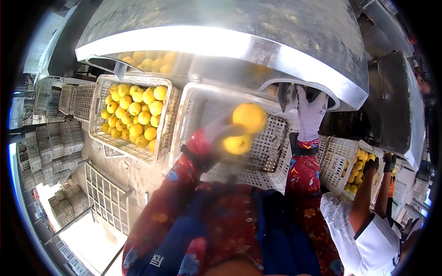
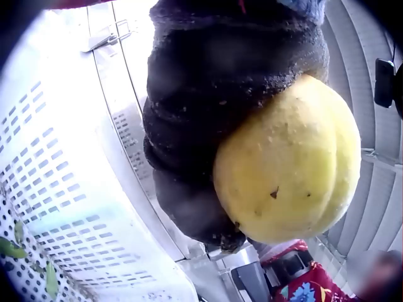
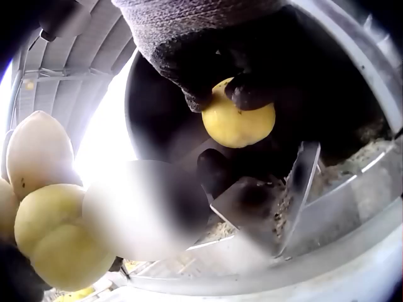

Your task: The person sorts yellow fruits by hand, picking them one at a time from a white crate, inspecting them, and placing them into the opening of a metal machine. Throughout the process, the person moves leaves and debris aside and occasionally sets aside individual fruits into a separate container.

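Observation:
My left hand [image 1: 216, 133], in a pale glove with a dark palm, is held above a white crate with two yellow peaches [image 1: 249, 118] at its fingers. The left wrist view shows its curled dark glove fingers [image 2: 189, 126] round one peach [image 2: 289, 163]. My right hand [image 1: 311, 112], gloved alike, reaches into the round opening [image 1: 338, 99] of the metal machine. Inside it, in the right wrist view, the fingertips of that hand [image 3: 201, 38] pinch another peach [image 3: 239, 119]. A blurred pale shape [image 3: 145, 207] covers part of that view.
The white crate [image 1: 184, 106] below my hands has a perforated bottom. Left of it stands a crate [image 1: 96, 112] full of peaches. A metal table [image 1: 207, 43] runs across the front. At right another person's gloved hands [image 1: 372, 166] are over a peach crate. Stacked crates [image 1: 55, 147] stand far left.

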`<state>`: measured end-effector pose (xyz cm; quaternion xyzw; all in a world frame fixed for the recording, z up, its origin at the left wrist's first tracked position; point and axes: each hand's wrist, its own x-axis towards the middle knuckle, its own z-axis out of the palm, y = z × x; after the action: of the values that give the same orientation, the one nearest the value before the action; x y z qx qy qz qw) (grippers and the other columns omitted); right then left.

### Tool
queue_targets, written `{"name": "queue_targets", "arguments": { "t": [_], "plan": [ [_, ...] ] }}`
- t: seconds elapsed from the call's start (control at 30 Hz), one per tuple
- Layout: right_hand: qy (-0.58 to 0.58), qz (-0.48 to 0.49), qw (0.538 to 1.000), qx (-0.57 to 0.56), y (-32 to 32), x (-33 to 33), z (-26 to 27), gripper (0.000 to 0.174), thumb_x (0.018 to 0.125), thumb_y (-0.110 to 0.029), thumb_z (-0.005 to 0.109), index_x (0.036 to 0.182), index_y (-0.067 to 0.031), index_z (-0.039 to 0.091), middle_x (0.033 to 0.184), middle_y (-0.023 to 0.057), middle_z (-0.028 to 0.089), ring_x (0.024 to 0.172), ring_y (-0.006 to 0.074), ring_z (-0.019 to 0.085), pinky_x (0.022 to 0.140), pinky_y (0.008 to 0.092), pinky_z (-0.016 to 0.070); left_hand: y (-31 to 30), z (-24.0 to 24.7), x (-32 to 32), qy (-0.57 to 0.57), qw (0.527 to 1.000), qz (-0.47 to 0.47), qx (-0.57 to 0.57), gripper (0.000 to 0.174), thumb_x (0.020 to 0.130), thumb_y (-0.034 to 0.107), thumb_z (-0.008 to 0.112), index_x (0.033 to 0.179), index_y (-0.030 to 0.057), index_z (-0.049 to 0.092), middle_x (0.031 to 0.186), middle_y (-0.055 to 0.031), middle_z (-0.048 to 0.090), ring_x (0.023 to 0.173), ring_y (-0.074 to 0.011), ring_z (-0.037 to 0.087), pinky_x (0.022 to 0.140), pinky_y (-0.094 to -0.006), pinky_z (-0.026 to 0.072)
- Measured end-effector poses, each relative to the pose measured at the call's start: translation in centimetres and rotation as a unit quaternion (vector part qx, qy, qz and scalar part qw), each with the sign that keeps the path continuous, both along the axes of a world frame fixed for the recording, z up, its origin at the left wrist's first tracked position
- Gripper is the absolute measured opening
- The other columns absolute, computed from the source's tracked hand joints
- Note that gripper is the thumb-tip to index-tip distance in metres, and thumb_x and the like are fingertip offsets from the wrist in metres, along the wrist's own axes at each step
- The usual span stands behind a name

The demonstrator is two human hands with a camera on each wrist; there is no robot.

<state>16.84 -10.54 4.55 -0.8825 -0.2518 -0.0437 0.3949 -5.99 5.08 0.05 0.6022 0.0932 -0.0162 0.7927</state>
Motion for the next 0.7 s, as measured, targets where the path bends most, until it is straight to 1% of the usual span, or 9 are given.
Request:
{"name": "queue_targets", "arguments": {
  "t": [0.1,0.23,0.27,0.33,0.4,0.5,0.57,0.6,0.7],
  "plan": [
    [0.003,0.133,0.977,0.165,-3.2,-3.6,1.0,0.072,0.075,-0.014,0.083,0.135,0.0041,0.047,0.13,0.0226,0.055,0.116,0.0315,0.059,0.094,0.0406,0.0499,-0.2,-0.4,0.2,-0.015,0.997,-0.012,-0.073,0.094,0.081,0.048,0.077,0.15,0.0034,0.031,0.137,-0.0171,0.054,0.121,-0.0284,0.059,0.103,-0.0423,0.0487],
    [0.079,0.321,0.937,0.109,-3.0,-8.4,1.3,0.093,0.064,-0.01,0.087,0.144,0.0013,0.041,0.142,0.0186,0.05,0.132,0.0294,0.048,0.111,0.0401,0.0381,-2.2,-2.6,2.8,-0.047,0.975,-0.013,-0.218,0.094,0.081,0.048,0.078,0.149,0.0031,0.032,0.143,-0.0173,0.048,0.127,-0.0273,0.054,0.105,-0.0417,0.0477],
    [0.203,0.26,0.932,0.15,-2.5,-9.4,1.3,0.095,0.062,-0.013,0.089,0.143,0.0004,0.042,0.142,0.0175,0.05,0.131,0.0306,0.049,0.11,0.0411,0.0389,-2.7,-3.0,3.4,-0.054,0.966,-0.014,-0.254,0.093,0.081,0.048,0.078,0.149,0.0032,0.033,0.144,-0.0173,0.047,0.128,-0.0269,0.053,0.105,-0.0415,0.0474],
    [0.115,0.254,0.955,0.099,-2.8,-9.3,1.0,0.089,0.068,-0.014,0.087,0.143,0.0006,0.041,0.139,0.018,0.051,0.127,0.0325,0.051,0.106,0.0416,0.0429,-2.9,-1.6,3.8,-0.069,0.976,-0.008,-0.206,0.088,0.08,0.043,0.079,0.146,0.0033,0.036,0.145,-0.0176,0.047,0.131,-0.0268,0.051,0.107,-0.0416,0.0457],
    [0.042,0.246,0.965,0.078,-3.1,-9.2,1.0,0.081,0.072,-0.011,0.082,0.141,0.0018,0.043,0.136,0.0182,0.05,0.125,0.0324,0.052,0.102,0.0411,0.0457,-2.9,1.9,2.3,-0.084,0.996,0.007,-0.035,0.079,0.079,0.035,0.081,0.141,0.0036,0.043,0.143,-0.0183,0.049,0.132,-0.0275,0.049,0.109,-0.0424,0.043],
    [0.038,0.192,0.973,0.119,-3.7,-9.0,1.1,0.076,0.075,-0.006,0.079,0.141,0.0027,0.042,0.139,0.0197,0.047,0.125,0.0318,0.052,0.103,0.0403,0.0454,-3.1,8.5,-0.3,-0.103,0.971,0.037,0.213,0.066,0.077,0.022,0.083,0.133,0.0039,0.054,0.141,-0.0193,0.052,0.135,-0.0285,0.048,0.112,-0.0436,0.039],
    [0.0,0.144,0.983,0.112,-3.4,-8.3,1.4,0.073,0.078,-0.002,0.076,0.142,0.0028,0.041,0.137,0.0211,0.047,0.126,0.0326,0.051,0.104,0.04,0.0452,-3.0,7.5,0.5,-0.129,0.955,0.03,0.265,0.066,0.079,0.019,0.081,0.137,0.0051,0.05,0.141,-0.0193,0.051,0.135,-0.0278,0.047,0.11,-0.043,0.0409],
    [-0.016,0.125,0.984,0.125,-3.1,-7.7,0.9,0.074,0.078,-0.002,0.076,0.142,0.0026,0.04,0.135,0.021,0.048,0.125,0.0324,0.051,0.104,0.0399,0.0451,-3.0,4.0,1.8,-0.145,0.961,0.012,0.235,0.071,0.083,0.02,0.078,0.143,0.0062,0.043,0.143,-0.0191,0.048,0.134,-0.0267,0.048,0.108,-0.0421,0.0443],
    [-0.049,0.036,0.994,0.093,-1.8,-6.1,-1.4,0.067,0.081,-0.013,0.075,0.138,0.0024,0.043,0.124,0.0221,0.054,0.119,0.0369,0.054,0.1,0.0437,0.0458,-2.6,-2.4,0.9,-0.176,0.983,0.047,-0.038,0.06,0.073,0.013,0.085,0.126,0.0051,0.059,0.137,-0.0196,0.054,0.127,-0.029,0.053,0.107,-0.0446,0.0434]
  ]
}}
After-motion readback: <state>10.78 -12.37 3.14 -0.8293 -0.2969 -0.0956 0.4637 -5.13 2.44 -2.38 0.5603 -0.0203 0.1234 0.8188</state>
